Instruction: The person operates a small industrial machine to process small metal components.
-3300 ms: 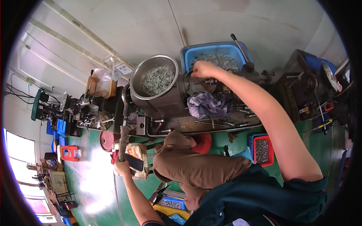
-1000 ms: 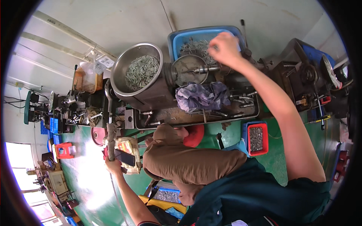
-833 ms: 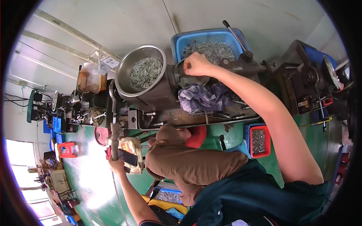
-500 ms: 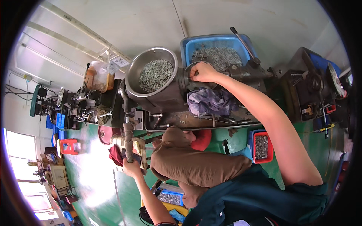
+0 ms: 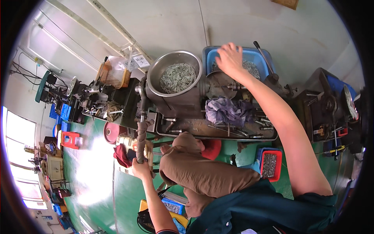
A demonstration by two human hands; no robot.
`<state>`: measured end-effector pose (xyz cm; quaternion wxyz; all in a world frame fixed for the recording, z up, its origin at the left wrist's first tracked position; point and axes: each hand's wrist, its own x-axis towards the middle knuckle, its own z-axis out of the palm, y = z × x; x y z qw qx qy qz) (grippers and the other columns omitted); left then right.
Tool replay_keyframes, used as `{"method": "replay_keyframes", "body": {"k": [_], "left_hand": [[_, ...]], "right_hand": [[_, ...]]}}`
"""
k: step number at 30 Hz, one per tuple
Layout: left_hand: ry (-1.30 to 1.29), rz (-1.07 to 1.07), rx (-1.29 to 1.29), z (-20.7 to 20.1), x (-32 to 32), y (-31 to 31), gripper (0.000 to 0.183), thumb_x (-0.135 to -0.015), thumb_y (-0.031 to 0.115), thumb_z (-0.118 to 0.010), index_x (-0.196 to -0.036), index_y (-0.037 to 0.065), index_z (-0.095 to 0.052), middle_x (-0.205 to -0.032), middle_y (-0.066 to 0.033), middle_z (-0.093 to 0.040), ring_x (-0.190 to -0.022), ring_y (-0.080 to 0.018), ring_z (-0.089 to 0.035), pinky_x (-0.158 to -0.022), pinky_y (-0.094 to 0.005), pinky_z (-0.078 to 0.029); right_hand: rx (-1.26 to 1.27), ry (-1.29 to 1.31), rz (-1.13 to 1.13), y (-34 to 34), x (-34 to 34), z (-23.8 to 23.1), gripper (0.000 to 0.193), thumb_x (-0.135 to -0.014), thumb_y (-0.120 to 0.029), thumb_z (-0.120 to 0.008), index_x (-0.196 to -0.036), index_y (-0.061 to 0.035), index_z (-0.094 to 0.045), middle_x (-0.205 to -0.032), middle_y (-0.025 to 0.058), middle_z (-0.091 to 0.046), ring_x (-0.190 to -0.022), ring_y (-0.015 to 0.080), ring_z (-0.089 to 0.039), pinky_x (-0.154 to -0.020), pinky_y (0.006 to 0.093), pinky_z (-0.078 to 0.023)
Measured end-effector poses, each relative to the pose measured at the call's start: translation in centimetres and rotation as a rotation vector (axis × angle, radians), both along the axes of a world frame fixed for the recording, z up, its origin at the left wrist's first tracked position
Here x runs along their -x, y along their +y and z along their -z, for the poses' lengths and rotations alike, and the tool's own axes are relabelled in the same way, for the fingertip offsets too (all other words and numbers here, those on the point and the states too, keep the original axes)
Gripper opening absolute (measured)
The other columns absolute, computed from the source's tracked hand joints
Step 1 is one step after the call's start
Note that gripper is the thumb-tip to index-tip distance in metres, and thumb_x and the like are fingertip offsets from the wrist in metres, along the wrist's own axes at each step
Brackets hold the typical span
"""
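Note:
My left hand (image 5: 141,168) is closed round the lower end of a long lever (image 5: 141,144) wrapped in brown cloth, which hangs from the left side of the lathe-like machine (image 5: 177,107). My right hand (image 5: 230,60) is raised over a blue plastic basket (image 5: 212,50) of thin metal pins (image 5: 251,69). Its fingers are apart and nothing shows in them. Beneath that forearm are the machine's round plate (image 5: 220,84) and a spindle (image 5: 235,86). On top of the machine sits a steel bowl (image 5: 153,78) full of small metal pins (image 5: 178,78).
A crumpled purple rag (image 5: 228,111) lies over the metal tray (image 5: 187,128), among several tools. A black-handled lever (image 5: 265,58) rises beside the basket. On the green floor stands a red bin of metal parts (image 5: 279,165). Other machines (image 5: 329,97) stand to the right and left.
My right hand has left the spindle area by the round plate and risen over the blue basket, its fingers opening. My left hand stays on the wrapped lever. The view has shifted slightly.

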<state>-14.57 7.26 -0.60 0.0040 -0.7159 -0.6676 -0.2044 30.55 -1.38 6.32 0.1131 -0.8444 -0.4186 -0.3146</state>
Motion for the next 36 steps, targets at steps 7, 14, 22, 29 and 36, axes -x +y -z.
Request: {"method": "replay_keyframes", "body": {"k": [7,14,22,29,36], "left_hand": [[0.004,-0.004,0.035,0.3,0.6,0.2,0.020,-0.064,0.024,-0.058,-0.074,0.007,-0.056,-0.061,-0.0160,-0.056,-0.060,-0.0337,-0.055,-0.053,-0.0419,-0.041],[0.027,-0.030,0.061,-0.3,0.2,0.0,0.022,-0.065,0.028,-0.058,-0.071,0.007,-0.053,-0.062,-0.0159,-0.055,-0.062,-0.0349,-0.054,-0.053,-0.0430,-0.041],[0.027,-0.026,0.060,0.2,0.3,0.2,0.022,-0.064,0.027,-0.058,-0.071,0.007,-0.053,-0.063,-0.0158,-0.056,-0.062,-0.0351,-0.054,-0.054,-0.0435,-0.041],[0.000,-0.012,0.046,0.6,0.7,0.5,0.021,-0.063,0.025,-0.059,-0.072,0.007,-0.055,-0.062,-0.0149,-0.056,-0.060,-0.0338,-0.054,-0.053,-0.0425,-0.040],[-0.067,0.038,0.010,0.8,0.7,0.6,0.018,-0.062,0.021,-0.058,-0.064,0.005,-0.051,-0.057,-0.0163,-0.053,-0.056,-0.0353,-0.052,-0.050,-0.0427,-0.039]], "right_hand": [[0.098,0.302,-0.632,6.9,6.9,-4.2,0.003,-0.058,-0.009,-0.061,-0.061,-0.0101,-0.060,-0.067,0.0026,-0.056,-0.076,0.0210,-0.049,-0.064,0.0327,-0.041],[0.380,0.320,-0.704,9.0,7.9,-3.3,0.004,-0.058,-0.007,-0.056,-0.060,-0.0083,-0.060,-0.065,0.0080,-0.058,-0.077,0.0237,-0.052,-0.061,0.0360,-0.041],[0.283,0.299,-0.813,8.9,6.7,-3.7,0.001,-0.056,-0.009,-0.056,-0.056,-0.0094,-0.057,-0.059,0.0046,-0.055,-0.069,0.0224,-0.051,-0.057,0.0347,-0.040],[-0.149,0.950,-0.476,4.0,0.2,-5.3,0.010,-0.057,-0.012,-0.058,-0.064,-0.0050,-0.056,-0.059,0.0048,-0.056,-0.055,0.0136,-0.052,-0.050,0.0273,-0.040],[-0.143,1.278,-0.517,-0.3,-0.3,3.7,0.018,-0.051,-0.003,-0.058,-0.068,-0.0007,-0.057,-0.063,0.0067,-0.057,-0.060,0.0152,-0.053,-0.054,0.0271,-0.042]]}}
